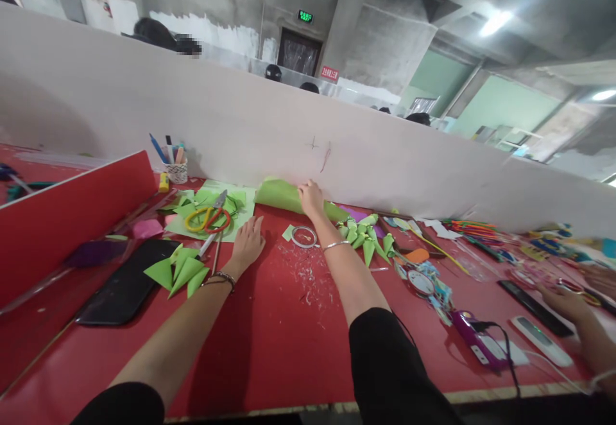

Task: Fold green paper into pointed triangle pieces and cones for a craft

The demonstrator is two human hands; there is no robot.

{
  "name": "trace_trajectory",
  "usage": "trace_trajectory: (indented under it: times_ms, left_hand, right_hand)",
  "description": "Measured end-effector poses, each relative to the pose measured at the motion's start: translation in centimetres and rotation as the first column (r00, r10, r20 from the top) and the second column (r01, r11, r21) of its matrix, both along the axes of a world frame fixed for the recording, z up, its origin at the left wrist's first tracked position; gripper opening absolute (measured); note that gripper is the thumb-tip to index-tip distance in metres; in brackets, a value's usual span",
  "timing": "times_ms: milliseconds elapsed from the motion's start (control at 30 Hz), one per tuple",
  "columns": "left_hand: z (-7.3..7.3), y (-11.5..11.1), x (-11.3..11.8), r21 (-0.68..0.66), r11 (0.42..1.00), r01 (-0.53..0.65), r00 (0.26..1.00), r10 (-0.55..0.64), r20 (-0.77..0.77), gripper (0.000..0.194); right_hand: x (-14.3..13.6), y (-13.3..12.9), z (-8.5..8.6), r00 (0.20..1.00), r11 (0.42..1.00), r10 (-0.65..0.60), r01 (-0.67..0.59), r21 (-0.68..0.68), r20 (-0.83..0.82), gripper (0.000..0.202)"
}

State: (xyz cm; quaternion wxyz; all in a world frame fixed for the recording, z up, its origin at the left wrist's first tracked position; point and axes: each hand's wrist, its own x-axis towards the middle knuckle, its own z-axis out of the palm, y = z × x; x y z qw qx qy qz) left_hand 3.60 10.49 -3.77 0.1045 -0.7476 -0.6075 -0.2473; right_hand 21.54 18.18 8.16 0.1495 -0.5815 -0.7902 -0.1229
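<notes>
My right hand [312, 199] reaches to the back of the table, its fingers curled on a green paper sheet [279, 194] that bows up against the white partition. My left hand [248, 243] lies on the tabletop with its fingers stretched out, beside a pale green sheet [248, 201]. On that sheet rest scissors [208, 218] with one yellow and one red handle, among green folded pieces [235, 201]. Below my right hand is a roll of clear tape [304, 237]. Right of my wrist lies a bunch of green paper shapes [368, 235].
A black tray [128, 282] with green cones [180, 271] stands at left, below a red divider [72, 219]. Behind is a pen cup [176, 171]. A purple glue gun [479, 340] with a cord lies at right, near another person's hand [563, 303]. Paper shreds [310, 277] litter the middle.
</notes>
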Motion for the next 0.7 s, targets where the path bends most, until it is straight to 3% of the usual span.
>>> trace_trajectory:
  times_ms: [133, 267, 367, 467, 533, 600, 700]
  left_hand:
    - [0.0, 0.1, -0.1, -0.010, 1.000, 0.003, 1.000, -0.003, 0.010, 0.050]
    - [0.2, 0.0, 0.0, -0.015, 1.000, -0.018, 0.999, 0.019, 0.032, 0.049]
    - [0.3, -0.3, 0.0, -0.020, 0.999, -0.044, 0.998, 0.045, 0.052, 0.049]
    - [0.7, -0.4, 0.1, -0.041, 0.999, -0.025, 0.998, 0.027, 0.053, 0.049]
    - [1.2, -0.3, 0.1, -0.055, 0.998, 0.020, 0.999, -0.018, 0.039, 0.046]
    - [1.9, -0.3, 0.1, -0.068, 0.995, 0.068, 0.997, -0.066, 0.026, 0.040]
    - [3.0, -0.3, -0.6, -0.109, 0.988, 0.111, 0.994, -0.109, 0.026, 0.033]
  right_hand:
    - [0.3, 1.0, 3.1, 0.988, 0.992, -0.010, 0.030, 0.123, -0.154, 0.030]
    - [0.9, 1.6, 7.2, 0.962, 0.972, 0.030, 0.036, 0.234, -0.272, 0.031]
    - [1.5, 0.4, 10.3, 0.853, 0.884, 0.297, -0.077, 0.461, -0.428, 0.027]
    - [2.0, -3.4, 12.4, 0.749, 0.782, 0.510, -0.197, 0.591, -0.423, 0.028]
    - [2.0, -7.2, 12.8, 0.688, 0.733, 0.590, -0.236, 0.638, -0.424, 0.032]
    - [1.6, -11.3, 12.2, 0.633, 0.675, 0.663, -0.274, 0.685, -0.400, 0.031]
    - [0.7, -16.9, 9.7, 0.545, 0.585, 0.766, -0.372, 0.721, -0.340, 0.020]
